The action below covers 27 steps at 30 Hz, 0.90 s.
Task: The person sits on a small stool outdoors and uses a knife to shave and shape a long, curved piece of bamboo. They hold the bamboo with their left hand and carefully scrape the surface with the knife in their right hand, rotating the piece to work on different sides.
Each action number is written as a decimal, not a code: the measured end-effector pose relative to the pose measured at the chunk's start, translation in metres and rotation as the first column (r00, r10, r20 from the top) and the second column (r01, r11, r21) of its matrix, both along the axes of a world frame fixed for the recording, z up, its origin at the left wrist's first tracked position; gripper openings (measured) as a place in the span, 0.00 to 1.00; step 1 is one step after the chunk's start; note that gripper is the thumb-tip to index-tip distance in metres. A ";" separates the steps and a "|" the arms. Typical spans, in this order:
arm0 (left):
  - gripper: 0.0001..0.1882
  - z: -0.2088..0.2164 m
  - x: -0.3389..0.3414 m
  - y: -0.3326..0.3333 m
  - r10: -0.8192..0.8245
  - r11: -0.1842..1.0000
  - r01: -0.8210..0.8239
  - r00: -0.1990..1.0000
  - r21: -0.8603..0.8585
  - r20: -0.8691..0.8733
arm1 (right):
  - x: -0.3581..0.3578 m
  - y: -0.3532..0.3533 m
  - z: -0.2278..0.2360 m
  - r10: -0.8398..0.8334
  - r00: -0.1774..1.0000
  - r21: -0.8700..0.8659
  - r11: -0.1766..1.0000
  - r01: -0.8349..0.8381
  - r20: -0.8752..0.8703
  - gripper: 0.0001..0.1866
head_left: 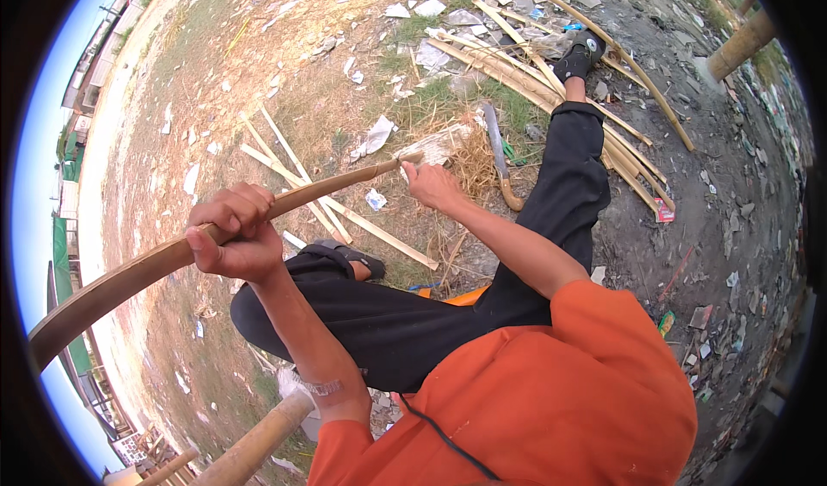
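Observation:
A long split bamboo strip (336,183) runs from the far left edge to the middle, slightly bowed. My left hand (239,234) is wrapped round it, its thumb lying along the near side. At the strip's thin far end, my right hand (435,186) is closed with the thumb pressed against it. What lies inside that fist is mostly hidden. Just right of this hand, a curved-bladed knife (494,146) with a wooden handle lies on the ground, beside dry shavings (472,165).
Several bamboo strips (517,77) lie in a pile under my outstretched right leg (573,158). More thin strips (370,232) cross on the ground beyond my left foot. Bamboo posts (741,46) stand at the far right and the lower left (258,441). Scraps of litter dot the ground.

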<state>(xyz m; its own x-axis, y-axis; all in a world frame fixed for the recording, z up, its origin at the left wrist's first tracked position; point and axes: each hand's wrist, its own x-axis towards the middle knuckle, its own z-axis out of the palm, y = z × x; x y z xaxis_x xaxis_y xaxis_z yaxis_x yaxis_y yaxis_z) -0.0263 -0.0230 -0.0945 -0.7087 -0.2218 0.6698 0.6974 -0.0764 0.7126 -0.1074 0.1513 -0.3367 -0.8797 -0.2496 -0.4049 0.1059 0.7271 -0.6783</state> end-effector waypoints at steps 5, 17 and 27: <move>0.23 0.002 -0.001 0.000 0.078 0.996 -0.080 0.996 0.045 0.043 | -0.004 0.000 -0.007 -0.027 1.000 0.025 0.999 0.027 0.000 0.35; 0.24 -0.001 0.001 -0.002 0.180 0.974 -0.189 0.980 0.122 0.084 | -0.030 -0.002 -0.054 0.001 1.000 0.133 0.991 -0.001 -0.001 0.32; 0.26 0.005 -0.006 -0.011 0.223 0.963 -0.241 0.965 0.125 0.139 | -0.054 0.007 -0.117 0.088 0.993 0.259 0.964 -0.066 -0.075 0.34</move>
<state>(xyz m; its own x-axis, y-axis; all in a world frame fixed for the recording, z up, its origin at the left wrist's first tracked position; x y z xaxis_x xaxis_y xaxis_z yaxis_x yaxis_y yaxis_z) -0.0325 -0.0338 -0.0891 -0.7013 -0.4748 0.5318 0.6157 -0.0275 0.7875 -0.1617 0.1583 -0.4536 -0.8958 -0.2157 -0.3886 -0.0072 0.8812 -0.4726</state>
